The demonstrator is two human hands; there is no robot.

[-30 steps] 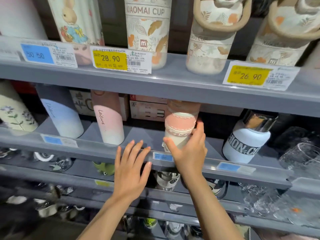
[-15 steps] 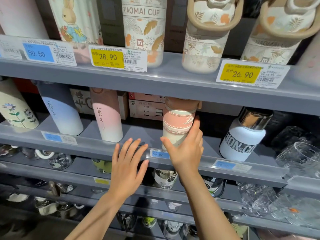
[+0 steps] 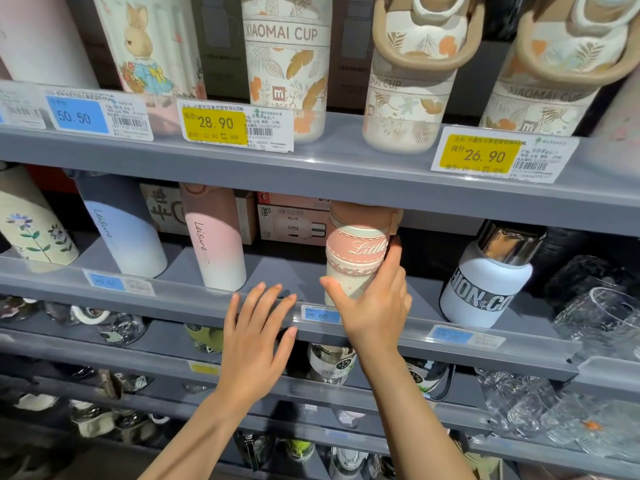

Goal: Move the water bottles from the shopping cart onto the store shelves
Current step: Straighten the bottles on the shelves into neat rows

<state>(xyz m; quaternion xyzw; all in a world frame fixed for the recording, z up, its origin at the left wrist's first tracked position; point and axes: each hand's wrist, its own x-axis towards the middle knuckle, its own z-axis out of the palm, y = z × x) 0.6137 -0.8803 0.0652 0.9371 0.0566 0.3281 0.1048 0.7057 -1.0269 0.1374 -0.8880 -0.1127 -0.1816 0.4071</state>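
Observation:
A pink and cream bottle [image 3: 356, 251] with a brown lid stands upright on the middle grey shelf [image 3: 270, 271]. My right hand [image 3: 374, 306] grips its lower part, thumb on the left side and fingers up the right side. My left hand [image 3: 254, 344] hovers flat with spread fingers in front of the shelf's front rail, to the left of the bottle, holding nothing. The shopping cart is out of view.
On the same shelf stand a pink-white bottle [image 3: 216, 244], a blue-white bottle [image 3: 121, 230], a floral bottle [image 3: 31, 230] and a white bottle with a chrome cap [image 3: 488, 278]. Patterned cups [image 3: 287, 64] line the shelf above. Glassware [image 3: 599, 320] sits at right; more items fill lower shelves.
The pink and cream bottle has turned in my right hand, so its lettering now faces forward. The view has shifted slightly closer. My left hand has stayed in about the same place.

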